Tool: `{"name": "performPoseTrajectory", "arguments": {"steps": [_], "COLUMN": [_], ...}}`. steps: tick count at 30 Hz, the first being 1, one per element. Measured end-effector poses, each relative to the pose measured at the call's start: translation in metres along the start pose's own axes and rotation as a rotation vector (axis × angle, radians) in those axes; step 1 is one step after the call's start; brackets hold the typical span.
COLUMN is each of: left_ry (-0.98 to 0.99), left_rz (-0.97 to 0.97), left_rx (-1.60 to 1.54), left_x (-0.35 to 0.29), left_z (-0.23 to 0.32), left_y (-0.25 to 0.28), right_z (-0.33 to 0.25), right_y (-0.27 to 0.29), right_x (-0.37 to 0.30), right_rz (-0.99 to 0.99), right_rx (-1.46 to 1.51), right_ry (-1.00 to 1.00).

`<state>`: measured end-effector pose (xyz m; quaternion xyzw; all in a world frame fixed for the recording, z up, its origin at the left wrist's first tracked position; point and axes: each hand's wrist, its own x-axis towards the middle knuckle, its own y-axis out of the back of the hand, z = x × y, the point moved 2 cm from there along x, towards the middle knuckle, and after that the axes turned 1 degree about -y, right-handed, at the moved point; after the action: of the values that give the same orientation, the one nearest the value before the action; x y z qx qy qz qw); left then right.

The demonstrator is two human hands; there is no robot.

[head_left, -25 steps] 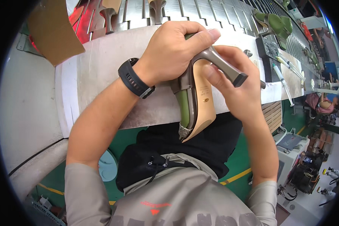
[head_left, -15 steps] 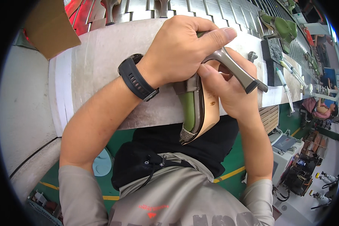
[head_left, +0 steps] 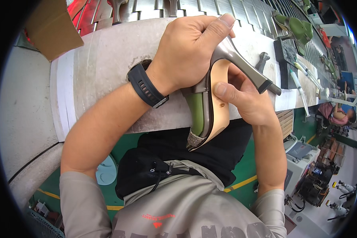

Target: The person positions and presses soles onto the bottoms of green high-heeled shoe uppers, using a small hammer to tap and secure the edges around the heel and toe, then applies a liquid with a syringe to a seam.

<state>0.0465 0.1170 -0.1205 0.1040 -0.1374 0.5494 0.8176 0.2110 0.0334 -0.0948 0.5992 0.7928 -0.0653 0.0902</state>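
A high-heeled shoe (head_left: pixel 219 107) is held on its side between both hands, its tan sole turned to the right and its pointed toe toward me. A green last shows inside the upper, and a glittery band crosses the toe. My left hand (head_left: pixel 188 51) is wrapped round the back of the shoe, thumb up by the heel's base. My right hand (head_left: pixel 248 97) grips from the other side, thumb pressed on the sole and fingers behind it. The grey heel (head_left: pixel 242 63) sticks out to the right, between the hands. Behind the right hand a hammer (head_left: pixel 262 61) lies on the bench, partly hidden.
The pale bench (head_left: pixel 107 59) lies under my arms. At right stand a black block (head_left: pixel 285 55) and several syringes (head_left: pixel 301 93). Beyond are a slatted metal conveyor (head_left: pixel 230 12) with loose heels (head_left: pixel 116 11), another green shoe (head_left: pixel 297 29), and a cardboard flap (head_left: pixel 53 31) at left.
My right thumb has slid down from near the heel onto the middle of the sole. The left thumb has shifted up and left, uncovering more of the heel's base.
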Motion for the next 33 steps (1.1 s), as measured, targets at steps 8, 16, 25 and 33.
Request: {"name": "performPoseTrajectory", "arguments": {"steps": [8, 16, 25, 33], "left_ry": [-0.029, -0.049, -0.027, 0.034], "left_rz": [0.072, 0.019, 0.011, -0.038], "left_rx": [0.058, 0.083, 0.103, 0.122], "left_x": [0.002, 0.007, 0.004, 0.005], "left_z": [0.004, -0.001, 0.002, 0.004], "left_y": [-0.004, -0.006, -0.005, 0.005], "right_z": [0.005, -0.005, 0.007, -0.008], "right_y": [-0.013, -0.004, -0.006, -0.011], "right_x": [-0.003, 0.012, -0.034, -0.005], "right_rz": [0.100, 0.270, 0.197, 0.200], "right_rx": [0.020, -0.143, 0.058, -0.009], "right_ry": [0.006, 0.114, 0.079, 0.036]}}
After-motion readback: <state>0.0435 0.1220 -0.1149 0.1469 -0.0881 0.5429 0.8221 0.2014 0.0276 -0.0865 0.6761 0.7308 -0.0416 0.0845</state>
